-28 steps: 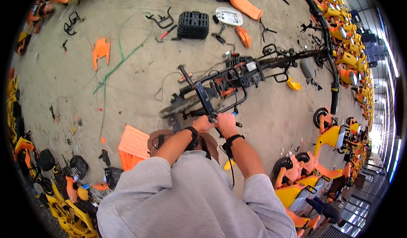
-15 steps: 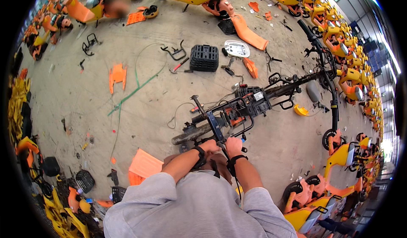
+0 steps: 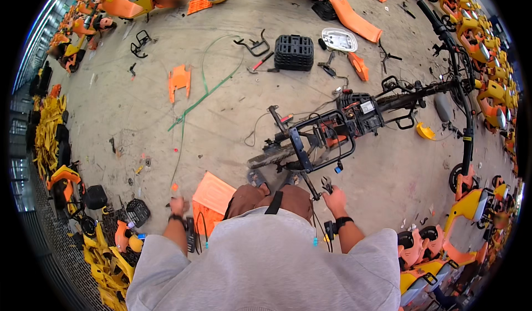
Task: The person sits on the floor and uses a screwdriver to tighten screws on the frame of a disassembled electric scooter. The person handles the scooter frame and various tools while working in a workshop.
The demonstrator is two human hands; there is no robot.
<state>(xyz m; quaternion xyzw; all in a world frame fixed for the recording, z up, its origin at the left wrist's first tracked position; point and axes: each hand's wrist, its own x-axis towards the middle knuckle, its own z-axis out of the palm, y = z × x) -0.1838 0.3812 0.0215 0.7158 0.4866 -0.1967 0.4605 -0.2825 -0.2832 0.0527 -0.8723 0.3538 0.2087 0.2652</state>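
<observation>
Well apart, right hand (image 3: 335, 201) clasping dark tool (image 3: 327, 184), left hand (image 3: 178, 206) low, grip unclear

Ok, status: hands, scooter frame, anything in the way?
Right hand gripping dark hand tool; left hand out to the side, grip unclear. Stripped scooter frame: neither hand visibly on it. Orange panel on floor beside legs.

Concrete floor (image 3: 221, 145): bike frame (image 3: 360, 109), black crate (image 3: 293, 52), green strap (image 3: 194, 106).
</observation>
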